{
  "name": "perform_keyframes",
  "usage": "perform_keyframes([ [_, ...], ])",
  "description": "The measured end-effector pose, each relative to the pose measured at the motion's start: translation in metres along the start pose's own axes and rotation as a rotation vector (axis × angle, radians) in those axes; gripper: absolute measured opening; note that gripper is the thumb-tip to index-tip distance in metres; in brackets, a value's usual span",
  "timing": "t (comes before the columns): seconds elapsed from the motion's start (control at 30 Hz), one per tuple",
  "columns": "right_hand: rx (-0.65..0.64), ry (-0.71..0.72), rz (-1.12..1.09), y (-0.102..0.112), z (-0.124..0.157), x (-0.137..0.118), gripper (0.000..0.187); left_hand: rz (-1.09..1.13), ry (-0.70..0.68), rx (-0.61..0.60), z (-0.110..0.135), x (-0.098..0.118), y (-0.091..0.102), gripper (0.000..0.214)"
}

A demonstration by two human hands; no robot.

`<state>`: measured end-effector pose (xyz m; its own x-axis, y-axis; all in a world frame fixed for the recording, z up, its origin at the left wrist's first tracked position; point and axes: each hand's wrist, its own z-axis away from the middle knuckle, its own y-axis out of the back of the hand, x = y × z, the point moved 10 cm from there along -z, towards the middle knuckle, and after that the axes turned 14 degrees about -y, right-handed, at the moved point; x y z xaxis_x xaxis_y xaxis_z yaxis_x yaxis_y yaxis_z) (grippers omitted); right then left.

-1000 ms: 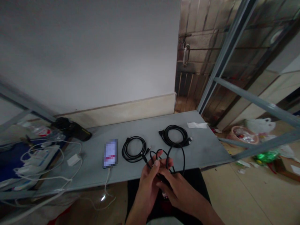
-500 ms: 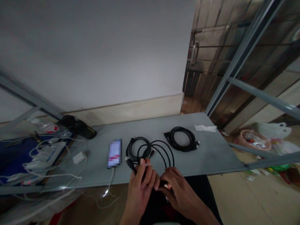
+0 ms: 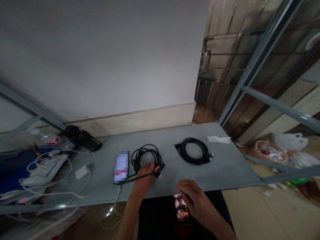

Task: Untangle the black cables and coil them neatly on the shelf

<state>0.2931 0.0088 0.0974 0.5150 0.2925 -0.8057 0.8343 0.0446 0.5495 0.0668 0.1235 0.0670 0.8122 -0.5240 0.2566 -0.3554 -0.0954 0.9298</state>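
Holding black cable [image 3: 146, 154], left hand [image 3: 144, 176] sits beside unreadable phone [image 3: 121, 166].

Two black cable coils on the bench [image 3: 225, 166]: left coil [image 3: 137, 159] at 9 o'clock, right coil [image 3: 184, 152] at 3. Two phones: bench phone [image 3: 121, 165], lap phone [image 3: 181, 206]. One paper scrap [image 3: 218, 139]

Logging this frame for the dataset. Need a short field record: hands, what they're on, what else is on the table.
left hand: on the table, fingers closed on a loose cable beside the left coil
right hand: open, at the table's near edge, next to a small lit screen; contact unclear
table: grey, flat
rest: phone, right coil, paper scrap, black case, white chargers
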Motion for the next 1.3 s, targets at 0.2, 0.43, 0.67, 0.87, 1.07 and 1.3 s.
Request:
perform_keyframes([
  [0.2,0.044,-0.114,-0.011,0.012,0.022,0.032,0.017,0.254,0.054,-0.021,0.012,-0.020,-0.023,0.030],
  [0.43,0.049,-0.155,-0.018,0.010,0.026,0.042,0.020,0.283,0.053,-0.024,0.006,-0.019,-0.015,0.040],
  [0.67,0.046,-0.111,0.008,0.006,0.016,0.037,0.018,0.167,-0.079,0.008,0.012,-0.008,-0.021,0.048],
  [0.87,0.090,-0.110,0.044,0.017,0.011,0.045,0.019,0.058,-0.133,0.112,0.016,0.001,-0.008,0.047],
  [1.07,0.202,-0.115,0.109,0.047,-0.003,0.062,0.019,-0.005,-0.122,0.154,0.029,0.012,-0.005,0.045],
  [1.3,0.166,-0.093,0.106,0.031,-0.020,0.056,0.020,0.067,-0.064,0.283,0.050,0.008,-0.004,0.045],
])
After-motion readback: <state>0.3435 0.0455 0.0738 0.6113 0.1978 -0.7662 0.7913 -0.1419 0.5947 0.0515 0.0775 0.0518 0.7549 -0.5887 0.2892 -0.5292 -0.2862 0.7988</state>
